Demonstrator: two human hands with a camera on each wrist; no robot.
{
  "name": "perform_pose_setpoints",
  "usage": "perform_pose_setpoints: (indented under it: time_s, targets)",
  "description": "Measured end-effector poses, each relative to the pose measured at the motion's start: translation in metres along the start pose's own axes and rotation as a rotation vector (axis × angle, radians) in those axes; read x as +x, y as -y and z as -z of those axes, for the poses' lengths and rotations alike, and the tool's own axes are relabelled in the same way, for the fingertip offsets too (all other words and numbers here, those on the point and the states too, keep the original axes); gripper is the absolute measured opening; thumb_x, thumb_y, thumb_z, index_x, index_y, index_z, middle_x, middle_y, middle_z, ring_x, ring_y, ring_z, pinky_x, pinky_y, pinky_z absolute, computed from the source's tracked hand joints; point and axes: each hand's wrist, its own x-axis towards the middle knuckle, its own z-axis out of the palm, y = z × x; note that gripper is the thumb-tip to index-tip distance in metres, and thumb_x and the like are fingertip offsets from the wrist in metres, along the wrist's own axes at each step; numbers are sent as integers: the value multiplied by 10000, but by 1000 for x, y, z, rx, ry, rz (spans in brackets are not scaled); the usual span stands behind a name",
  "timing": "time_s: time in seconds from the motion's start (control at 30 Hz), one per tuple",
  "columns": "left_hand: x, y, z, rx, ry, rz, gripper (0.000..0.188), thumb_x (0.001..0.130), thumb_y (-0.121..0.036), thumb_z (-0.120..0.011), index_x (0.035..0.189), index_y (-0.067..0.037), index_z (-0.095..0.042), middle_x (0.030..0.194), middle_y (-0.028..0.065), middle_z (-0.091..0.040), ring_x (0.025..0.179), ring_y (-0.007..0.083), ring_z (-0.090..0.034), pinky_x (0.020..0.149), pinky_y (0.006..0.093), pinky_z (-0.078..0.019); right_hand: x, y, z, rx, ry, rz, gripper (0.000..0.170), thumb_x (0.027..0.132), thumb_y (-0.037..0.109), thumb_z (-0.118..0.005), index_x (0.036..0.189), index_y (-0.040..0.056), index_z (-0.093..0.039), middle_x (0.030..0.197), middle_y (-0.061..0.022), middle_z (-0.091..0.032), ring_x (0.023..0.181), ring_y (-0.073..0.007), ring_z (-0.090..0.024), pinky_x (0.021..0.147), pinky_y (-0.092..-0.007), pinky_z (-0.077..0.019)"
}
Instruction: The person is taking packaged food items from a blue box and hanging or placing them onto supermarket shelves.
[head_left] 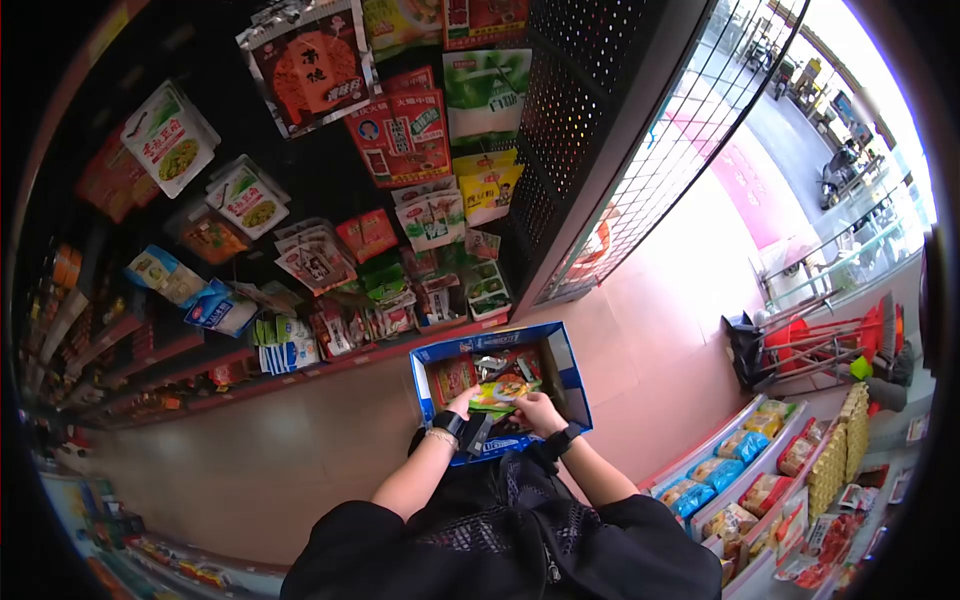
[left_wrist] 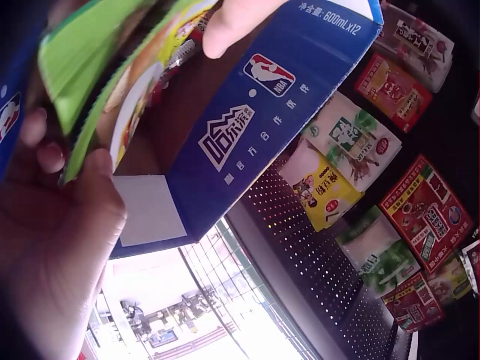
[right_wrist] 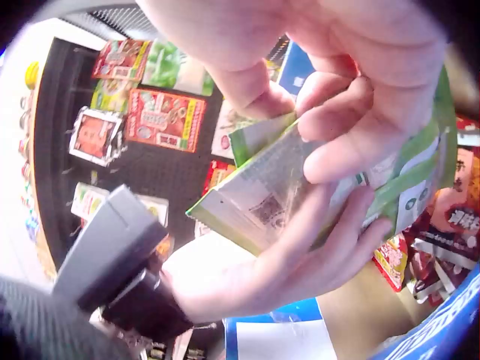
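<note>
Over an open blue cardboard box, both hands hold green-and-yellow food packets. The left hand grips them from the left side, its thumb on one face and fingers on the other in the left wrist view. From the opposite side, the right hand pinches the upper edge between thumb and curled fingers. At least two green edges stand slightly apart in the left wrist view. The clear back panel with a printed code faces the right wrist camera. Inside the box lie several red packets.
A black pegboard shelf in front carries hanging seasoning packets. To its right stands a wire grille beside a bright doorway. Brooms and dustpans lean at the right, near low racks of bagged goods. Tiled floor surrounds the box.
</note>
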Motion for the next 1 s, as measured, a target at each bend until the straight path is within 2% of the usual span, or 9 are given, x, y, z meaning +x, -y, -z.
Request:
perform_pose_setpoints:
  time_s: [0.13,0.27,0.3,0.4,0.57,0.63,0.77,0.87,1.0]
  targets:
    - [29,13,48,354,-229,-100,315,819,-250,-463,1046,-31,-466,1019,120,-531,872,216,-548,720,351,-470,-8,-3,-5,-291,10,337,150,754,149,-533,672,30,-492,586,-17,-520,492,-56,-486,405,-174,-363]
    - [33,24,55,421,-373,-360,291,799,-179,-510,1057,-55,-459,1005,101,-534,886,206,-543,734,347,-461,-46,34,-1,-247,140,209,144,777,163,-508,733,26,-520,628,-9,-537,547,-73,-511,481,-183,-412]
    - [-36,10,-11,83,-105,-295,325,791,-155,-521,1088,-61,-430,1010,97,-527,909,220,-532,764,365,-444,-34,25,19,-132,364,172,151,798,146,-473,826,15,-543,688,-20,-550,628,-82,-527,583,-206,-437]
    - [-59,2,-16,-86,-43,-271,264,778,-109,-528,1029,-73,-456,1001,77,-524,911,214,-526,787,363,-433,-41,37,52,-223,597,178,178,802,102,-411,806,-1,-556,754,-37,-553,712,-97,-529,652,-216,-437]
    - [-104,-4,-54,13,-24,-673,350,767,-4,-503,1099,-68,-411,1041,89,-496,948,236,-503,829,406,-404,-36,40,78,-211,258,248,182,795,72,-376,762,23,-548,672,-5,-517,591,-62,-473,548,-160,-378]
    - [-123,-10,-63,225,-30,-868,303,751,-32,-553,1040,-28,-463,1017,66,-515,910,166,-504,776,293,-414,-50,62,58,0,261,350,235,812,163,-385,985,38,-480,891,-19,-493,807,-72,-453,688,-212,-370]
    - [-140,-15,-78,155,105,-873,266,750,-46,-561,1004,-17,-485,986,61,-525,879,149,-509,741,261,-418,-76,100,31,364,571,549,440,812,236,-456,1176,32,-315,1110,-79,-422,1013,-149,-423,860,-275,-331]
    - [-158,-20,-87,235,129,-952,261,752,-44,-558,1002,-20,-484,975,61,-525,865,148,-513,735,258,-421,-90,123,7,29,297,844,455,799,184,-489,1181,18,-306,1138,-89,-405,1057,-148,-384,888,-284,-308]
    - [-170,-20,-98,292,229,-964,250,760,-45,-546,1000,-24,-481,961,62,-526,866,151,-510,728,266,-429,-88,119,6,158,416,769,463,782,103,-504,1185,7,-297,1144,-91,-401,1073,-150,-368,902,-283,-292]
